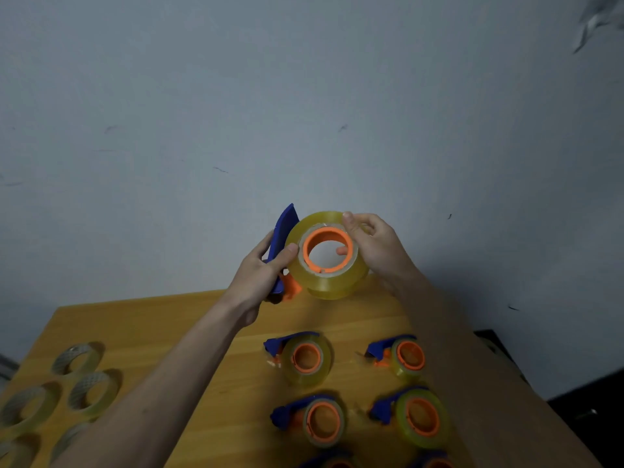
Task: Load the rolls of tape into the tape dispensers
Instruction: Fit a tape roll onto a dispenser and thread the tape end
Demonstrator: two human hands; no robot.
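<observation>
Tape roll (pixel 327 255) sits on the blue dispenser (pixel 283 244) held above the tabletop (pixel 141 319); my left hand (pixel 260 278) grips the dispenser, right hand (pixel 374 244) grips the roll; four loaded dispensers (pixel 304 356) lie done; loose rolls (pixel 77 358) remain, I judge.

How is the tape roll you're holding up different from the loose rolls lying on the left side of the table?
The held roll sits on an orange hub of a blue dispenser, gripped by the left hand and right hand above the table; the loose rolls lie flat, with bare, empty centres. The held roll looks thicker and yellower; the loose ones look paler. Both are clear tape rings.
</observation>
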